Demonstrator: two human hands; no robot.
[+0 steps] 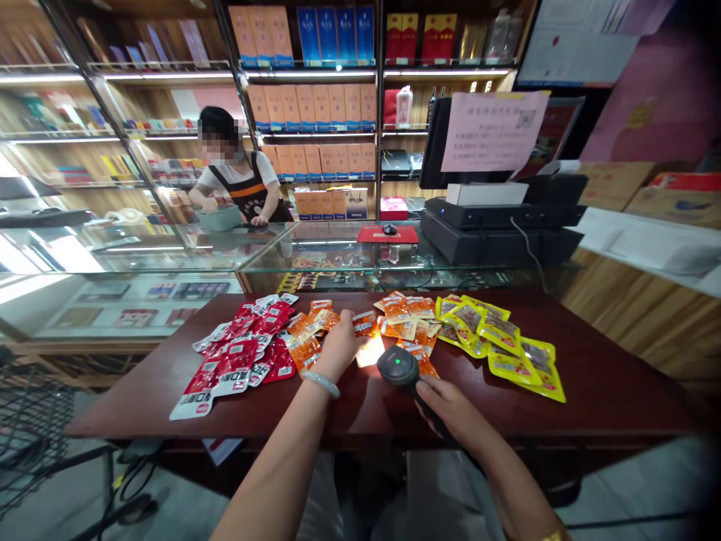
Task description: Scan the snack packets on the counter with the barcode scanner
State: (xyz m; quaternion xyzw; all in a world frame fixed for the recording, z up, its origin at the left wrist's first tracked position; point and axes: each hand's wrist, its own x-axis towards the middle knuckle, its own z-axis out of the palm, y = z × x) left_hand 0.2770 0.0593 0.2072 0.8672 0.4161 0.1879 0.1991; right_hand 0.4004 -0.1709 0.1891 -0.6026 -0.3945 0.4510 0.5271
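My left hand [340,347], with a pale bangle at the wrist, is closed on an orange snack packet [366,323] at the middle of the table. My right hand [447,406] is wrapped round the handle of a black barcode scanner [397,365]. A green light shows on the scanner's head, and its bright glow falls just below the held packet. Orange packets [304,352] lie left of my left hand, and more orange packets [414,308] lie beyond the scanner. Red and white packets [236,357] spread at the left; yellow packets [507,342] overlap at the right.
The dark red table [349,413] meets a glass counter [332,233]. On that counter stand a monitor [439,143] with a pink notice, a black cash drawer [496,233] and a mouse [389,229]. A person [248,180] handles a grey-green bin [218,219] at the back left.
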